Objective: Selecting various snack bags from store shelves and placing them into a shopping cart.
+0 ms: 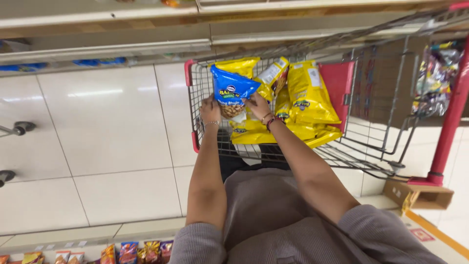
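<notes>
1. Both hands grip one blue snack bag: the left hand clasps its lower left edge, and the right hand pinches its lower right edge.
2. That blue snack bag stands upright, held over the left end of a wire shopping cart, just inside the cart's near wall. A clear window at its lower part shows pale brown nuts or snacks.
3. Both arms reach forward from grey sleeves; the left wrist wears a thin chain, the right wrist a red band and a bangle.
4. Yellow snack bags fill the cart behind and beside the blue one, some leaning, some lying flat on the cart floor. The blue bag touches or overlaps the nearest of them.
5. A red panel stands in the cart just right of the yellow bags, and the cart's corners carry red bumpers.
6. White floor tiles spread to the left of the cart.
7. A small open cardboard box sits on the floor to the right, at the foot of a red post.
8. Colourful packets line a shelf at the bottom left edge.
</notes>
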